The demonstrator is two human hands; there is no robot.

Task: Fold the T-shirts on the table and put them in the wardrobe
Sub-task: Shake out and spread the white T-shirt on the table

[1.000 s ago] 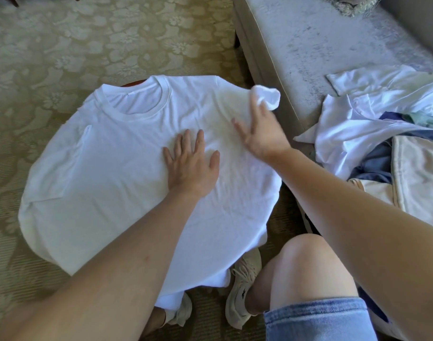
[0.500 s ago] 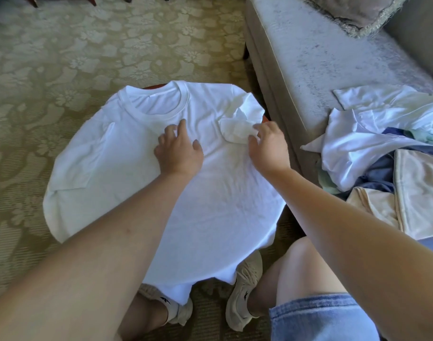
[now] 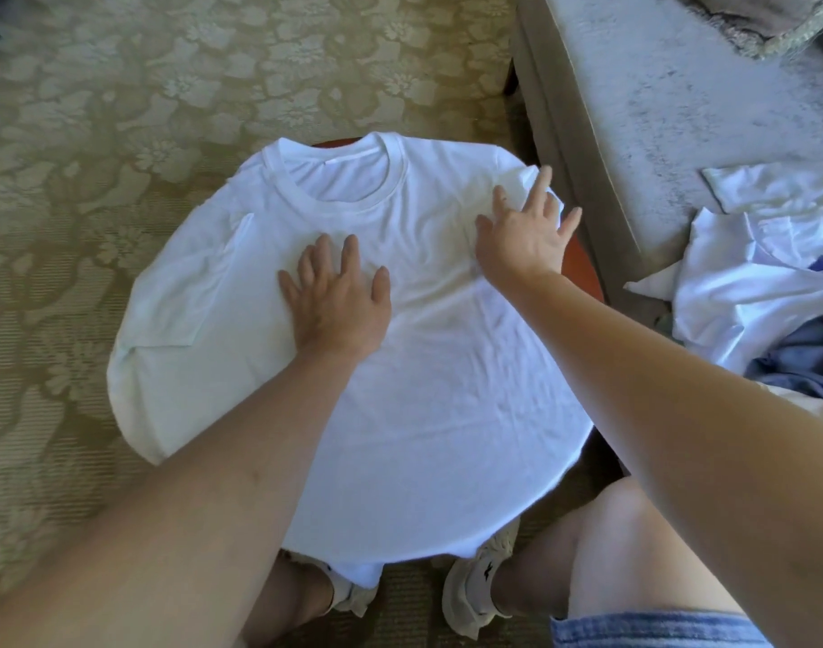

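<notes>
Around: we see a patterned carpet (image 3: 119, 95) on the left and beyond, and a grey sofa (image 3: 657, 109) close on the right with a cushion (image 3: 774, 21) at its far end.
Pile: loose clothes (image 3: 750, 282), mostly white with some blue, lie on the sofa seat, well apart from our hands.
Table: a small round table; we see only a red-brown strip of its rim (image 3: 582, 268) at the right, and another sliver behind the collar.
In the way: our forearms cross the near half of the shirt, and the cloth hides nearly all of the tabletop.
Below: our bare knees, denim shorts (image 3: 643, 629) and a pale shoe (image 3: 475, 577) show under the near hem.
Writing: we make out a small dark mark on the shoe, too small to read.
T-shirt (image 3: 447, 390): white, spread front up over the table, collar away from us, hem hanging off the near edge; the left sleeve (image 3: 213, 282) lies folded in on the body.
Left hand (image 3: 339, 297): palm down and flat on the chest below the collar, fingers straight and spread, gripping nothing.
Right hand (image 3: 526, 226): fingers straight and fanned over the bunched right sleeve at the shoulder, near the table's right edge; it rests on the cloth and clasps nothing.
</notes>
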